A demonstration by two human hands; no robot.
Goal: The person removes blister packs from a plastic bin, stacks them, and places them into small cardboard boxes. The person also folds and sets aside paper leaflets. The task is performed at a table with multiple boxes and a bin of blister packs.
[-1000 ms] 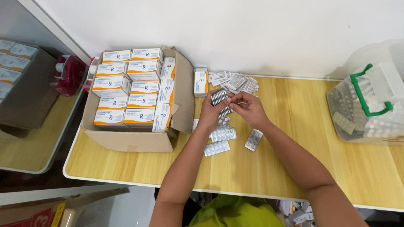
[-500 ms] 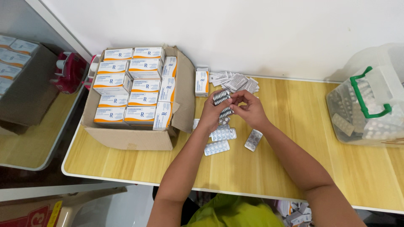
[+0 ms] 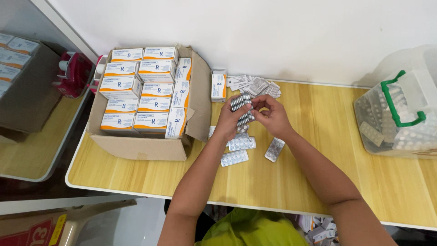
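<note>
You have a stack of silver blister strips (image 3: 240,109) fanned out and raised just above the counter (image 3: 318,173), near its back edge. The strips overlap, tilted edge-on, their rows of small round tablets showing. Your left hand (image 3: 230,120) clasps them from the side; your right hand (image 3: 272,115) pinches their top end.

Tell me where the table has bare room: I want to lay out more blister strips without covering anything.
Bare wood lies between the right hand and the clear plastic bin, and along the table's near edge in front of the cardboard box. It is crowded under the hands, where loose blister strips lie, and at the back by the folded leaflets.
</note>
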